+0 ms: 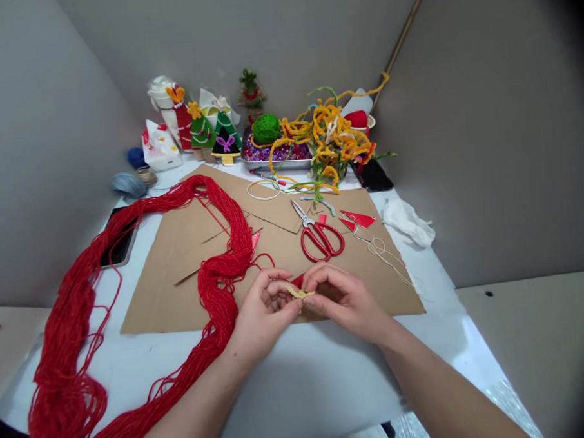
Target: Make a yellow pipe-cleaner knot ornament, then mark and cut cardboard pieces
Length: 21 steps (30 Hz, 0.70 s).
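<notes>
My left hand (271, 307) and my right hand (338, 294) meet over the front of the brown cardboard (155, 302). Both pinch a small pale yellow piece (301, 294), perhaps yarn or pipe cleaner; its exact kind is too small to tell. Something dark red (298, 281) shows just behind it, mostly hidden by my fingers. A big loop of red yarn (221, 274) curves past my left wrist. Just beyond my right hand lie red-handled scissors (316, 234), blades apart and pointing away. Red triangular pieces (358, 218) with white thread (378, 246) lie farther right.
Along the back stand felt Christmas trees (226, 141), a tissue pack (160, 146) and a metal tray (277, 161) of beads. Orange yarn (334, 136) is heaped beside it. Phones (373, 175) lie at the edges, with a crumpled white tissue (408, 221) at right.
</notes>
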Available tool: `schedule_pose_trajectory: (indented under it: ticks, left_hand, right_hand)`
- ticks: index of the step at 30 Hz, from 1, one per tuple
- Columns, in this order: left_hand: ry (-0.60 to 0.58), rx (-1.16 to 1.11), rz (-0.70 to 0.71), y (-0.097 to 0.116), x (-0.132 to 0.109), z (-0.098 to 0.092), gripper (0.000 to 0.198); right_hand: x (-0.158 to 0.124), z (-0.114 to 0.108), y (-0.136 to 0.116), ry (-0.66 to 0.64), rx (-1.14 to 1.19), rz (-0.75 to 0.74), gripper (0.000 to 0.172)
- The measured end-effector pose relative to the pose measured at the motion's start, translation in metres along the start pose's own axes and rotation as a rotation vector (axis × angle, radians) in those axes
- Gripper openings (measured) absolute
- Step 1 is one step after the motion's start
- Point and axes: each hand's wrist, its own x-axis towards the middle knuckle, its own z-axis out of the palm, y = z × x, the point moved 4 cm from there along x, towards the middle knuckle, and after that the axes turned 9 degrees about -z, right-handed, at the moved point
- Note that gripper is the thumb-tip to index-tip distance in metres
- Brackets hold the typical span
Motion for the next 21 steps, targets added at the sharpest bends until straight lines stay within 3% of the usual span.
schedule_pose_trajectory:
  ticks: [7,12,15,21]
  left_hand:
    - [0.100,-0.040,0.019,0.001,-0.001,0.001,0.033]
    - [0.038,-0.132,0.025,0.001,0.000,0.002,0.041]
    - [0.027,-0.191,-0.038,-0.007,0.001,0.003,0.035]
    - [0.046,-0.248,-0.105,-0.015,0.004,-0.002,0.023]
  right_hand:
    - [-0.004,0.005,0.005,0.145,0.068,0.055,0.008]
    - [-0.002,0.005,0.005,0.262,0.177,0.059,0.008]
    - [-0.003,0.005,0.005,0.312,0.141,0.019,0.008]
    - [-0.005,0.004,0.004,0.155,0.046,0.014,0.013]
